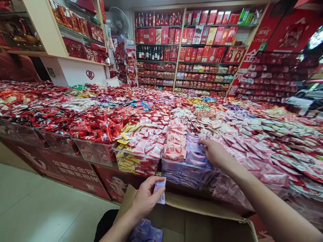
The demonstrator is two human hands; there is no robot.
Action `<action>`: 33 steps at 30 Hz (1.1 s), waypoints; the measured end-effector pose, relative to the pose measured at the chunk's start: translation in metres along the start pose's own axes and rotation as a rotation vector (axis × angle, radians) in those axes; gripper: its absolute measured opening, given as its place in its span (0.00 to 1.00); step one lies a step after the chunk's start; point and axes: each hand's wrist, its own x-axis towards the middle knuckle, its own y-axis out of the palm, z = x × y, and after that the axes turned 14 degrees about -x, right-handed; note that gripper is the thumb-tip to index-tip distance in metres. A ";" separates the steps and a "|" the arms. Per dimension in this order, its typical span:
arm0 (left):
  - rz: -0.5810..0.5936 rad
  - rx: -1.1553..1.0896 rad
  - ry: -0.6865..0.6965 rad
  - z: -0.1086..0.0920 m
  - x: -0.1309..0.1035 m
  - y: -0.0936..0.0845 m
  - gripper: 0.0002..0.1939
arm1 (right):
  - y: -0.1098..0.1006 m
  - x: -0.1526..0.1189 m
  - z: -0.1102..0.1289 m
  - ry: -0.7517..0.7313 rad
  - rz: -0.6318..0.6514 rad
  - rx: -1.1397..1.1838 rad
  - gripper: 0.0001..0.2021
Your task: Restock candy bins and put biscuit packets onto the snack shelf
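Note:
My left hand (147, 195) pinches a small purple packet (159, 190) above the near edge of an open cardboard box (202, 222). Several purple packets (146, 231) lie in the box at its left side. My right hand (213, 151) reaches over a clear bin of purple packets (188, 173), its fingertips touching the packets on top at the bin's right side. Its fingers are bent together, and whether they grip a packet is hard to make out. Pink packets (175, 148) stand stacked directly left of the purple ones.
Clear bins of red packets (96, 148) and yellow packets (130, 163) line the counter's front to the left. Pink packets (252, 154) fill the right side. Shelves (179, 45) with boxes and bottles stand behind. Tiled floor (37, 201) shows at the lower left.

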 end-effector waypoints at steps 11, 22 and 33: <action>0.008 -0.141 0.028 -0.001 -0.005 -0.002 0.18 | -0.004 -0.020 0.000 -0.090 -0.410 0.174 0.11; 0.216 -0.623 -0.159 -0.070 -0.009 0.046 0.35 | 0.001 -0.109 0.072 -0.020 0.015 0.873 0.10; -0.028 -0.635 -0.045 -0.071 -0.005 0.051 0.10 | 0.012 -0.122 0.078 0.041 -0.401 1.169 0.02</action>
